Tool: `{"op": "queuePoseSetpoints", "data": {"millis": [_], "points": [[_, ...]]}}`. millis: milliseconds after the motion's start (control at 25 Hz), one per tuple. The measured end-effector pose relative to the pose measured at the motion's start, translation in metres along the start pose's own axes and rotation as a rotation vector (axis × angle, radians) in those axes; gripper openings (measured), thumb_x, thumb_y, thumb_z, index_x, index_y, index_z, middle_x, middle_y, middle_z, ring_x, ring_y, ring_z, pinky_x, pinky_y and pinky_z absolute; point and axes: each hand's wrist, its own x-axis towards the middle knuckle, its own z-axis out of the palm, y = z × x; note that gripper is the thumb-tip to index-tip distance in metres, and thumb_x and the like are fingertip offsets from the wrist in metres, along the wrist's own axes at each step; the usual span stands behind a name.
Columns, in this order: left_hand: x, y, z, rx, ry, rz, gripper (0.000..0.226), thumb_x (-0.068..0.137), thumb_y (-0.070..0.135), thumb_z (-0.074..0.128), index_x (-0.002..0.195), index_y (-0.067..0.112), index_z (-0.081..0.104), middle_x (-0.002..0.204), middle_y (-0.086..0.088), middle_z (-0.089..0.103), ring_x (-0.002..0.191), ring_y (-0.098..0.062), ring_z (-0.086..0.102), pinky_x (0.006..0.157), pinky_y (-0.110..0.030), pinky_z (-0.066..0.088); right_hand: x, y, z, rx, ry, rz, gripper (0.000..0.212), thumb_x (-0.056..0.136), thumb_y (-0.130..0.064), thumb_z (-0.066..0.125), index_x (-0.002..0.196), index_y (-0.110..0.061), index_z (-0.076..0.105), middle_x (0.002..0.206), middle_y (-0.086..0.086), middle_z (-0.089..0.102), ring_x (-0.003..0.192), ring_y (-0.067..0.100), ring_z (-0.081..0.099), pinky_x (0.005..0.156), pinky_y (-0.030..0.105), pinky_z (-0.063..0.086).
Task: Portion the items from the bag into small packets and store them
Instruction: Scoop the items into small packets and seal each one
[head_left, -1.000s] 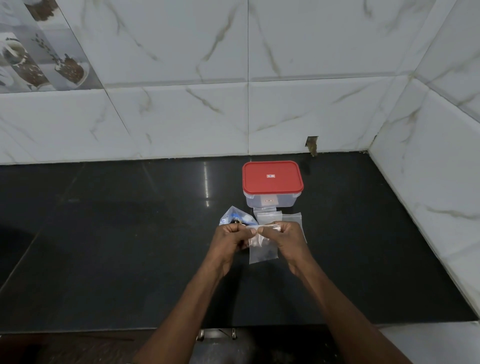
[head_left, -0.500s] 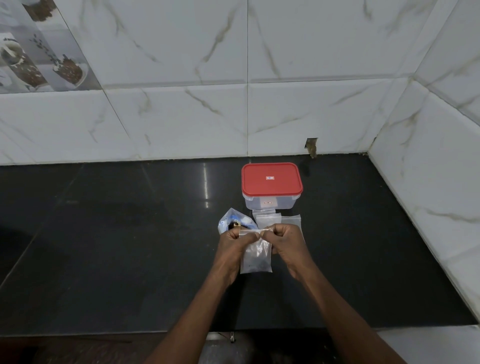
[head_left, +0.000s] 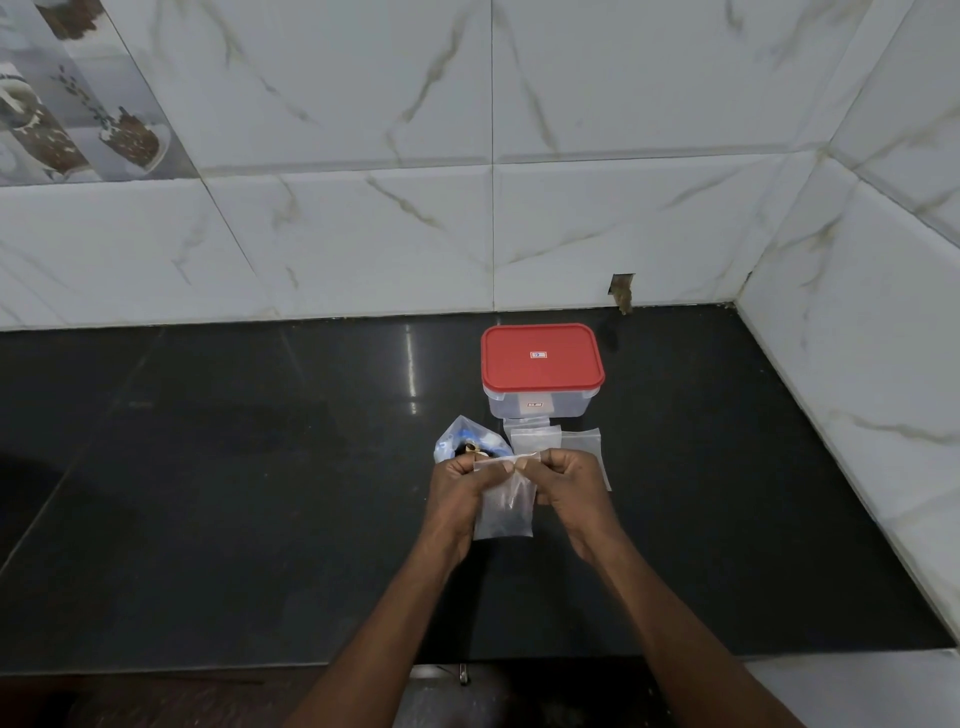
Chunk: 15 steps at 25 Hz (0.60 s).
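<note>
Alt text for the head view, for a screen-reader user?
The left hand and right hand pinch the top edge of a small clear packet over a black countertop. Behind lie a blue-and-white bag, spare clear packets and a red-lidded container, lid on.

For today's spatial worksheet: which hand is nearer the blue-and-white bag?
Left. The left hand sits just in front of the blue-and-white bag; the right hand is farther off to its right.
</note>
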Motion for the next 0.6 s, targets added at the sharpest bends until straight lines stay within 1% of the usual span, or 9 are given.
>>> {"op": "queuePoseSetpoints", "data": {"millis": [80,120,200,280,360,400,440,520,600], "points": [[0.001,0.000,-0.005,-0.028,-0.041,-0.013,0.022,0.083,0.003,0.076,0.099,-0.011,0.071,0.100,-0.026,0.075,0.093,-0.040,0.071,0.091,-0.052,0.056,-0.002,-0.002,-0.005,0.097,-0.020,0.033,0.007,0.085,-0.007,0.071,0.084,-0.001,0.074,0.083,0.015,0.075,0.079,0.031,0.073,0.073,0.043,0.058],[0.001,0.000,-0.006,-0.038,-0.054,-0.013,0.021,0.082,0.002,0.076,0.097,-0.013,0.071,0.099,-0.028,0.075,0.092,-0.040,0.070,0.092,-0.053,0.055,-0.003,-0.002,-0.008,0.102,-0.019,0.034,0.005,0.084,-0.006,0.072,0.083,-0.002,0.074,0.083,0.015,0.076,0.078,0.030,0.073,0.073,0.043,0.058],[0.000,-0.002,-0.007,-0.042,-0.060,-0.011,0.020,0.081,0.002,0.077,0.095,-0.011,0.073,0.098,-0.029,0.075,0.091,-0.042,0.070,0.093,-0.054,0.055,-0.002,-0.001,-0.009,0.035,0.012,0.011,0.005,0.081,-0.006,0.075,0.077,-0.004,0.074,0.079,0.012,0.076,0.076,0.026,0.072,0.072,0.040,0.058],[-0.003,-0.003,-0.006,-0.026,-0.067,0.001,0.019,0.081,0.007,0.079,0.095,-0.006,0.076,0.099,-0.025,0.076,0.097,-0.044,0.071,0.094,-0.054,0.056,0.001,0.001,-0.008,-0.055,0.041,-0.019,0.010,0.080,-0.008,0.076,0.071,-0.006,0.073,0.074,0.010,0.074,0.075,0.025,0.071,0.073,0.041,0.058],[-0.003,-0.005,-0.006,-0.018,-0.080,0.004,0.022,0.080,0.014,0.082,0.097,0.001,0.078,0.101,-0.021,0.077,0.102,-0.042,0.071,0.095,-0.054,0.057,0.004,0.001,-0.007,-0.068,0.059,-0.034,0.015,0.081,-0.009,0.075,0.068,-0.005,0.070,0.073,0.017,0.071,0.071,0.026,0.067,0.074,0.047,0.056],[-0.003,-0.005,-0.006,-0.026,-0.084,-0.002,0.023,0.080,0.014,0.082,0.098,0.002,0.078,0.102,-0.020,0.077,0.101,-0.041,0.072,0.094,-0.053,0.057,0.005,0.001,-0.009,-0.049,0.056,-0.029,0.016,0.082,-0.011,0.074,0.068,-0.004,0.068,0.075,0.021,0.070,0.071,0.028,0.066,0.074,0.050,0.056],[-0.003,-0.005,-0.007,-0.037,-0.085,-0.008,0.021,0.081,0.012,0.081,0.098,0.001,0.078,0.101,-0.020,0.077,0.097,-0.038,0.073,0.089,-0.049,0.059,0.006,0.001,-0.010,-0.031,0.050,-0.020,0.018,0.084,-0.012,0.073,0.070,-0.003,0.068,0.078,0.023,0.069,0.072,0.031,0.066,0.075,0.053,0.056],[-0.004,-0.002,-0.009,-0.024,-0.099,-0.005,0.014,0.083,0.009,0.080,0.092,-0.001,0.077,0.090,-0.018,0.077,0.078,-0.026,0.073,0.071,-0.036,0.061,0.007,0.003,-0.012,-0.036,0.051,-0.010,0.020,0.088,-0.016,0.069,0.076,-0.001,0.067,0.082,0.023,0.070,0.077,0.039,0.067,0.074,0.052,0.056],[-0.004,-0.003,-0.009,0.038,-0.117,0.005,0.011,0.084,0.008,0.078,0.088,-0.002,0.076,0.076,-0.011,0.074,0.062,-0.015,0.066,0.056,-0.025,0.054,0.008,0.010,-0.014,-0.074,0.071,-0.020,0.024,0.091,-0.021,0.065,0.080,0.001,0.065,0.082,0.023,0.069,0.077,0.042,0.065,0.070,0.050,0.055]]}}
